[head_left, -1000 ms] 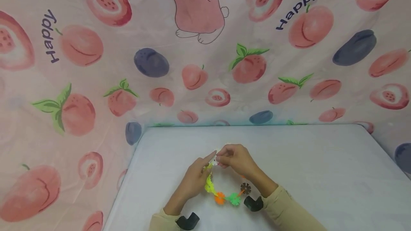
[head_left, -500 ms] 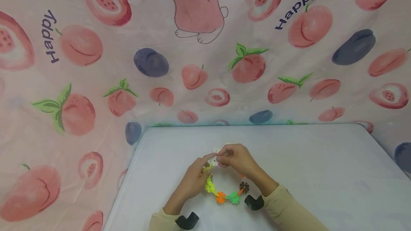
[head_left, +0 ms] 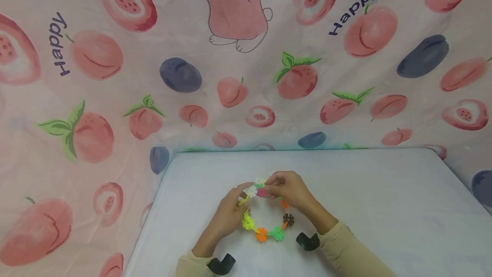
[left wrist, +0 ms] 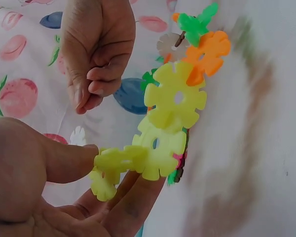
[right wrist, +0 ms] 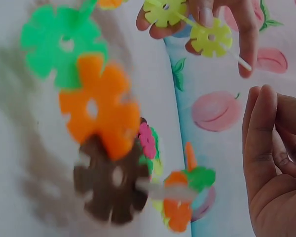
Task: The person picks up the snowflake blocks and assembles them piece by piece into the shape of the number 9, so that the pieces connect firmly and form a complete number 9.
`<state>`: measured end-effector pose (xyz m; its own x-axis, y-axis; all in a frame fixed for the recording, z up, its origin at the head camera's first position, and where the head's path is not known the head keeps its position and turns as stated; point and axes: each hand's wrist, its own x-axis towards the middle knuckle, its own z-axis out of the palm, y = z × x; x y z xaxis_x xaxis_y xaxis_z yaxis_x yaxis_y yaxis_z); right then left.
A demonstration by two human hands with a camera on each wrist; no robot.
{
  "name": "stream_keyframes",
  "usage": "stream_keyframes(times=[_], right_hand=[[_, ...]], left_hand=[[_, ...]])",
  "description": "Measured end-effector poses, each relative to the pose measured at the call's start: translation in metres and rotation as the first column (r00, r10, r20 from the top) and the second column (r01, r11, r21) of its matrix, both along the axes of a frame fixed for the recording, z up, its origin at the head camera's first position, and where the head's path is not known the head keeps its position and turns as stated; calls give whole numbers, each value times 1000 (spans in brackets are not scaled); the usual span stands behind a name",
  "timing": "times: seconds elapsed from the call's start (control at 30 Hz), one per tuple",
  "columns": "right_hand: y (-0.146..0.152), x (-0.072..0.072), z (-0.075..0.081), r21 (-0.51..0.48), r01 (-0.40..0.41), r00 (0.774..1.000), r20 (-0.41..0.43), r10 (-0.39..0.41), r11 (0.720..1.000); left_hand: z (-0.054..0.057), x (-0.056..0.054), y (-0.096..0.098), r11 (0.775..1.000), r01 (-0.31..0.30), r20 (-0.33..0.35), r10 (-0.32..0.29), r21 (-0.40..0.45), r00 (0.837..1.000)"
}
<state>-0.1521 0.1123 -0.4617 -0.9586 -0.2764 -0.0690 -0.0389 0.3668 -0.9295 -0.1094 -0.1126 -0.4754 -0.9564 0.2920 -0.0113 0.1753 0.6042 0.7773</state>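
Note:
Colourful flower-shaped interlocking plastic discs are joined in a chain that curves in a ring between the hands. My left hand [head_left: 228,210] pinches a yellow disc [left wrist: 121,159], thumb on top and fingers beneath. More yellow discs [left wrist: 170,106] follow, then orange [left wrist: 214,54] and green. A white disc [right wrist: 242,61] shows edge-on at that hand's index finger. My right hand [head_left: 290,189] is curled, thumb and index tips together, with nothing showing between them in either wrist view. The chain's brown disc [right wrist: 101,175] hangs to its left there.
Pink [head_left: 262,192] and white [head_left: 259,181] discs show between the hands in the head view. A white-covered table [head_left: 376,213] meets a fruit-print cloth [head_left: 230,67] behind and at the sides. Black wrist mounts [head_left: 222,264] sit at the cuffs.
The left hand has shifted slightly left with the chain, its index finger drawn back from pointing. The right hand has edged right, widening the gap, and a pink disc now shows fully.

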Motion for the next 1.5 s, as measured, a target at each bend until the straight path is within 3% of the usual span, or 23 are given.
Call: stream_keyframes(times=[0.37,0.7,1.1,1.33,1.5], right_hand=[[12,-11,-17,-20,90,996,29,-89,996],[19,-22,-41,-65,190,981,64,-186,980],[11,-31,-60,131,138,988,56,-146,982],[1,-33,-57,403,75,997,-59,-56,912],[-2,-34,-57,447,65,994,-111,-17,892]], left_hand=[[-1,-4,-17,994,-107,42,106,6,993],[-6,-6,-30,988,-148,85,143,55,986],[0,-5,-34,983,-164,119,153,83,981],[0,-7,-33,981,-171,142,156,97,977],[-1,-7,-33,981,-163,143,147,104,979]])
